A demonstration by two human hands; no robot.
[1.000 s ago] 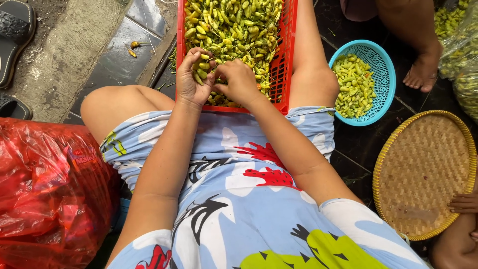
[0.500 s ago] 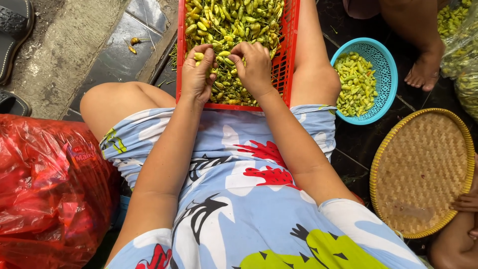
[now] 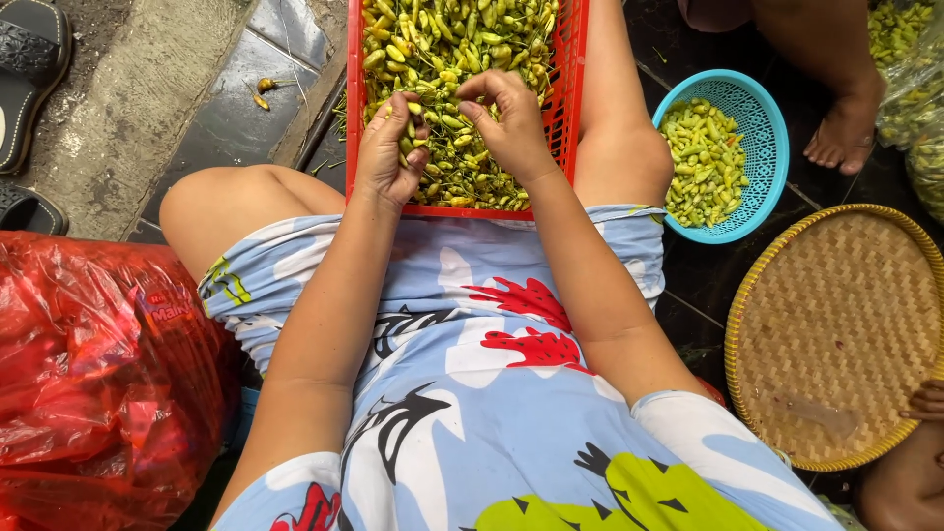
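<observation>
Hands: two of yours at work, your left hand and your right hand, both down in one red crate wedged between your knees.
Count: one red crate heaped with small green chillies, too many to number; one blue basket of stemless green chillies near your right knee; one woven tray just beside it; one red plastic bag by your left thigh; two dark sandals at the far left edge; two loose chillies on the dark tile left of the crate.
Left fingers: curled loosely inward, closed round a small clutch of chillies, thumb pressed across them.
Right fingers: drawn together, thumb and forefinger pinching at a chilli on top of the heap; you cannot tell which pod from this angle.
Chillies: heaped in the crate with long axes lying every way, stalks jumbled among them, no common direction.
Crate: its long axis runs away from you, near edge resting against the hem of your patterned dress.
Others: another person's bare foot stands beyond the blue basket; another person's fingers touch the woven tray's right rim.
</observation>
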